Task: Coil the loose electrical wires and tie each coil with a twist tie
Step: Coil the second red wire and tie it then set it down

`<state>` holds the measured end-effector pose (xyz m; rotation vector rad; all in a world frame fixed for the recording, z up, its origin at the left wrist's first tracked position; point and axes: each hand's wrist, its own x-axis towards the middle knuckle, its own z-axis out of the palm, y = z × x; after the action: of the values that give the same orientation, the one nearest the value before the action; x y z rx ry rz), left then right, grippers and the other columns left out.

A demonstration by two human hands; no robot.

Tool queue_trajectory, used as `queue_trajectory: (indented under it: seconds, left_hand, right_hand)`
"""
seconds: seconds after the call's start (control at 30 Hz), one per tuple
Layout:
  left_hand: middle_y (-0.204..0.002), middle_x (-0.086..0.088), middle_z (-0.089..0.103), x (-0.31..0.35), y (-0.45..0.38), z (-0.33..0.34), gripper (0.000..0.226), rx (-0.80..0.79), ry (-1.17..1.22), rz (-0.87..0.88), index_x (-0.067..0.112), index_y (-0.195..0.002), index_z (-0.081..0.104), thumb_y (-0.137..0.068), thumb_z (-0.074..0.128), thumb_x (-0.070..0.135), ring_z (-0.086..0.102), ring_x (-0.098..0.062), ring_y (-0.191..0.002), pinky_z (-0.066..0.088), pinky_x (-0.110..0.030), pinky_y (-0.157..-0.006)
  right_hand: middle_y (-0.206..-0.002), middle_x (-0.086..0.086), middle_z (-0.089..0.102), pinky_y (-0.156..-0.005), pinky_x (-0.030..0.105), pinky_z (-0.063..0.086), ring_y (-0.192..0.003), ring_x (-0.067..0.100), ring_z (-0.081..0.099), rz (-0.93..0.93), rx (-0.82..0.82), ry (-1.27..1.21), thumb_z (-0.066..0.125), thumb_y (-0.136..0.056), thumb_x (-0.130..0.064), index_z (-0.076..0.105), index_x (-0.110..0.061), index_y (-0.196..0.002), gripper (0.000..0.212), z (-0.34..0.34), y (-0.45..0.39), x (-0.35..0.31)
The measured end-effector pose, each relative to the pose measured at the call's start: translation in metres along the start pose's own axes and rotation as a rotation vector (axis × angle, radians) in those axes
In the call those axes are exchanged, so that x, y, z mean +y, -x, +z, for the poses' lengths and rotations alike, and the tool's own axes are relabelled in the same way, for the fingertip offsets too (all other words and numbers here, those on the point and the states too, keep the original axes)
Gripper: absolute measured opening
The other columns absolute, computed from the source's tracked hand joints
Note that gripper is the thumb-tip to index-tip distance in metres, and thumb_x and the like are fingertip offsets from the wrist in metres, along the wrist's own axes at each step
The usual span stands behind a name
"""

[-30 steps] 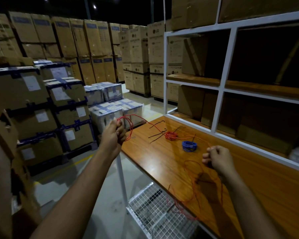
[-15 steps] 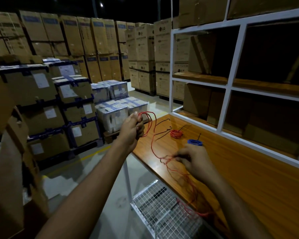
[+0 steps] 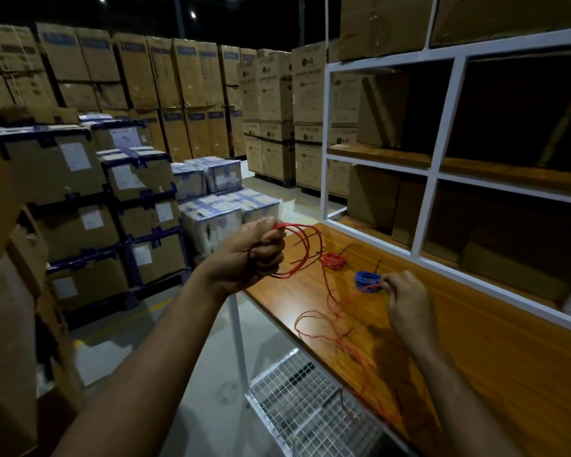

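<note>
My left hand [image 3: 256, 255] is raised off the table's left end and grips several loops of red wire [image 3: 302, 240]. From the loops the loose red wire [image 3: 330, 319] trails down across the wooden table [image 3: 495, 351] toward its front edge. My right hand [image 3: 406, 301] hovers low over the table and pinches a stretch of this red wire between fingertips. A finished red coil [image 3: 334, 260] and a blue coil [image 3: 367, 281] lie on the table, the blue one just left of my right hand. Thin black twist ties [image 3: 348, 249] lie near the red coil.
A white-framed shelf unit [image 3: 429, 179] with cardboard boxes rises at the table's far edge. A wire mesh basket [image 3: 297, 407] sits below the table's front. Stacked cartons [image 3: 80, 179] fill the warehouse floor to the left and behind.
My right hand moved from near my left hand out to the right, beside the blue coil, drawing red wire along. My left hand holds more loops than before.
</note>
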<state>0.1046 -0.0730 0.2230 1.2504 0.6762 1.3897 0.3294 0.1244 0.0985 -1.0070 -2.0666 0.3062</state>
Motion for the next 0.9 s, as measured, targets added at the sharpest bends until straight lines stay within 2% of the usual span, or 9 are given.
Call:
queue_trajectory:
  seconds: [0.07,0.13,0.27,0.33,0.43,0.57,0.67,0.8,0.9]
  left_hand:
    - [-0.054,0.006,0.03,0.007,-0.004,0.003,0.031,-0.087,0.078,0.016,0.018,-0.078,0.053,-0.102,0.046,0.037,0.026,-0.011,-0.048,0.022,-0.023,-0.047]
    - [-0.053,0.006,0.028,0.009,-0.009,0.005,0.031,-0.033,0.114,0.052,0.018,-0.077,0.051,-0.101,0.044,0.037,0.023,-0.01,-0.047,0.018,-0.023,-0.046]
    - [-0.048,0.009,0.03,-0.005,-0.026,0.005,0.03,0.289,0.152,0.162,0.019,-0.076,0.045,-0.099,0.042,0.038,0.016,-0.009,-0.045,0.012,-0.022,-0.043]
    - [-0.047,0.007,0.029,-0.018,-0.035,0.0,0.034,0.468,0.203,0.187,0.018,-0.075,0.043,-0.103,0.035,0.036,0.018,-0.006,-0.041,0.013,-0.02,-0.04]
    - [-0.045,0.007,0.029,-0.039,-0.041,-0.01,0.041,0.643,0.251,0.172,0.017,-0.074,0.043,-0.107,0.028,0.034,0.02,-0.005,-0.035,0.013,-0.019,-0.036]
    - [-0.042,0.008,0.027,-0.055,-0.032,-0.028,0.067,0.798,0.249,0.158,0.013,-0.057,0.065,-0.109,0.026,0.033,0.018,-0.004,-0.032,0.008,-0.019,-0.038]
    - [-0.043,0.008,0.026,-0.056,-0.021,-0.042,0.044,0.866,0.271,0.178,0.014,-0.073,0.049,-0.108,0.029,0.032,0.018,-0.004,-0.032,0.011,-0.018,-0.034]
    - [-0.044,0.007,0.027,-0.046,-0.009,-0.052,0.036,0.889,0.233,0.207,0.017,-0.076,0.04,-0.108,0.03,0.033,0.019,-0.004,-0.032,0.014,-0.018,-0.033]
    - [-0.044,0.007,0.028,-0.037,-0.003,-0.056,0.037,0.905,0.225,0.237,0.017,-0.076,0.04,-0.108,0.03,0.034,0.02,-0.005,-0.032,0.014,-0.018,-0.033]
  right_hand:
    - [-0.089,-0.008,0.053,-0.063,0.018,0.035,-0.084,0.013,0.055,-0.004,-0.116,-0.01,0.059,-0.096,-0.014,0.069,-0.016,-0.097,0.01,0.006,0.003,0.002]
    - [-0.09,-0.012,0.056,-0.066,0.015,0.035,-0.089,0.01,0.056,0.0,-0.308,-0.122,0.06,-0.096,-0.014,0.068,-0.023,-0.094,0.012,0.01,0.008,-0.008]
    - [-0.093,-0.008,0.066,-0.077,0.02,0.05,-0.086,-0.001,0.062,0.001,-0.647,-0.596,0.055,-0.098,-0.012,0.067,-0.024,-0.092,0.018,0.003,0.03,-0.055]
    - [-0.087,-0.007,0.067,-0.081,0.023,0.051,-0.083,0.003,0.062,0.005,-0.769,-0.842,0.055,-0.098,-0.015,0.069,-0.02,-0.091,0.016,-0.001,0.042,-0.08]
    - [-0.078,-0.001,0.062,-0.084,0.026,0.05,-0.081,0.013,0.059,0.077,-0.927,-1.289,0.07,-0.089,-0.036,0.069,-0.018,-0.085,0.018,-0.003,0.056,-0.107]
    - [-0.069,0.002,0.058,-0.091,0.036,0.049,-0.073,0.016,0.058,0.108,-0.99,-1.682,0.077,-0.084,-0.035,0.067,-0.015,-0.084,0.023,-0.008,0.055,-0.114]
    - [-0.063,0.0,0.056,-0.087,0.034,0.049,-0.068,0.015,0.059,0.183,-0.921,-1.802,0.079,-0.082,-0.032,0.067,-0.014,-0.084,0.022,-0.017,0.047,-0.106]
    - [-0.063,0.003,0.052,-0.084,0.037,0.052,-0.068,0.02,0.059,0.375,-0.752,-1.83,0.055,-0.095,-0.021,0.055,-0.008,-0.091,0.013,-0.025,0.037,-0.087]
    - [-0.071,0.007,0.052,-0.084,0.042,0.043,-0.072,0.023,0.056,0.438,-0.706,-1.823,0.041,-0.099,-0.018,0.056,-0.01,-0.088,0.02,-0.036,0.035,-0.078]
